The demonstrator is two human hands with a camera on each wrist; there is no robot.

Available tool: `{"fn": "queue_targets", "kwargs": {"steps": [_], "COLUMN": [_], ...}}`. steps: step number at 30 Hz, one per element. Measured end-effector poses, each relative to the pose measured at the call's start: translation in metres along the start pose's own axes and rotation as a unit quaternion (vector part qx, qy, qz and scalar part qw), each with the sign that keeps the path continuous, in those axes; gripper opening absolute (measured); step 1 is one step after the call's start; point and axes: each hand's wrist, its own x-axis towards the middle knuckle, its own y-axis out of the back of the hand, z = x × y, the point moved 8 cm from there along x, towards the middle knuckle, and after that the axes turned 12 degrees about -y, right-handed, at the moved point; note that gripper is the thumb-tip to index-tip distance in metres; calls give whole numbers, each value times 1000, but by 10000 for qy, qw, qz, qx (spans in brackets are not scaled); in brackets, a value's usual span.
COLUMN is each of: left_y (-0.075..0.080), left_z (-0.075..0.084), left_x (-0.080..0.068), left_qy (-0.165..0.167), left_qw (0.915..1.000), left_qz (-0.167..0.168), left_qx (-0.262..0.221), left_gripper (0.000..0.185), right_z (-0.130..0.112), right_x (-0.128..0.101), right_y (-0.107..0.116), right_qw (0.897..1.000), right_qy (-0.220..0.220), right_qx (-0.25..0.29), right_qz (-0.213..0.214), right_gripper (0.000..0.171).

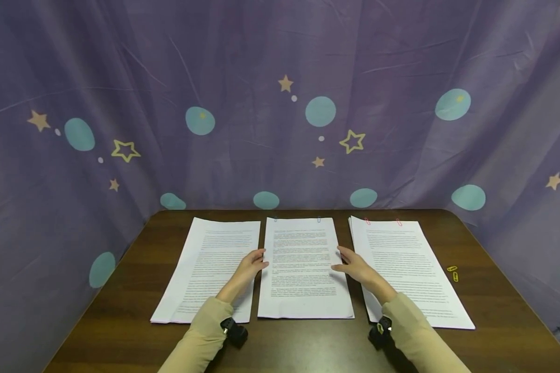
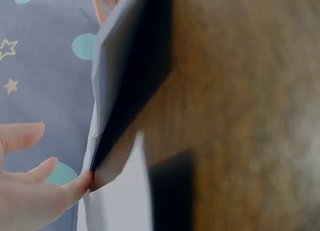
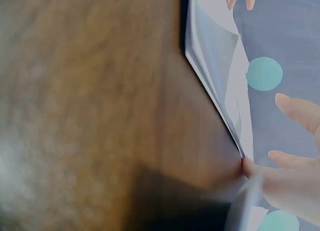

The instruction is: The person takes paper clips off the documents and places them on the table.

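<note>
While the middle paper stack [image 1: 305,267] lies between my two hands on the table [image 1: 303,352], even pressure seems the thing to mind: I should meet both long edges at matching height, press inward lightly, and let the sheets line up rather than bow. Too hard a squeeze could buckle the pages — or drag them against the two blue clips [image 1: 319,219] at the far edge. I'd also be wary of the left stack [image 1: 224,269] and the right stack [image 1: 401,264], since my forearms reach over their inner edges and might nudge them.

As for the grip, my left hand [image 1: 250,263] has its fingers spread, one fingertip [image 2: 84,183] touching the left edge. My right hand [image 1: 355,265] mirrors it — fingers parted, a fingertip [image 3: 250,167] against the opposite edge. Neither seems to pinch; how far either tip reaches underneath, I can't tell.
</note>
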Motion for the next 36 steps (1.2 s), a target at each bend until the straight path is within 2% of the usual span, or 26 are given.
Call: {"fn": "queue_targets", "kwargs": {"steps": [4,8,13,16,17,19,23,24,25,26,27,28,30,31,33,34,35,36], "left_y": [2,6,7,9,12,19,35,36,36,35,32,29,20,15,8,5,3,2], "left_z": [-5,-12,10,-4,-32,-103,-266,-284,-288,-282,-263,-227,-152,-114,-54,-28,-19,-5], "left_x": [2,7,2,9,20,48,114,122,125,123,117,102,72,57,32,21,17,11], "left_qy": [80,127,224,139,24,7,-229,-137,-83,-61,4,90,401,492,635,724,821,853], "left_qw": [9998,9984,9971,9959,9945,9914,9844,9850,9861,9877,9902,9926,9956,9963,9961,9957,9949,9945], "left_qz": [171,362,517,565,555,569,396,426,433,416,401,393,390,357,302,310,335,345], "left_qx": [-87,-417,-518,-686,-883,-1182,-1701,-1668,-1600,-1504,-1339,-1147,-752,-614,-541,-497,-481,-496], "left_gripper": [45,44,45,46,46,48,51,51,51,51,51,49,48,47,46,46,46,46], "right_z": [2,6,13,15,15,16,16,17,19,23,26,30,56,68,95,110,124,129], "right_x": [1,4,7,9,10,13,17,18,20,25,28,32,60,72,100,113,128,134], "right_y": [2,8,16,19,20,21,23,23,24,24,24,25,28,30,33,35,37,38], "right_qw": [9990,9957,9870,9806,9790,9771,9777,9774,9781,9781,9778,9763,9713,9696,9649,9659,9658,9667], "right_qy": [-113,-283,-514,-706,-755,-811,-825,-845,-796,-712,-563,-409,34,113,257,169,203,137], "right_qx": [428,866,1486,1794,1855,1924,1874,1877,1856,1892,1978,2099,2379,2444,2609,2582,2581,2554], "right_qz": [-28,143,325,362,377,401,460,484,507,488,404,328,77,9,-166,-117,-121,-75], "right_gripper": [67,61,55,54,54,53,54,54,54,54,53,52,48,47,44,43,41,41]}}
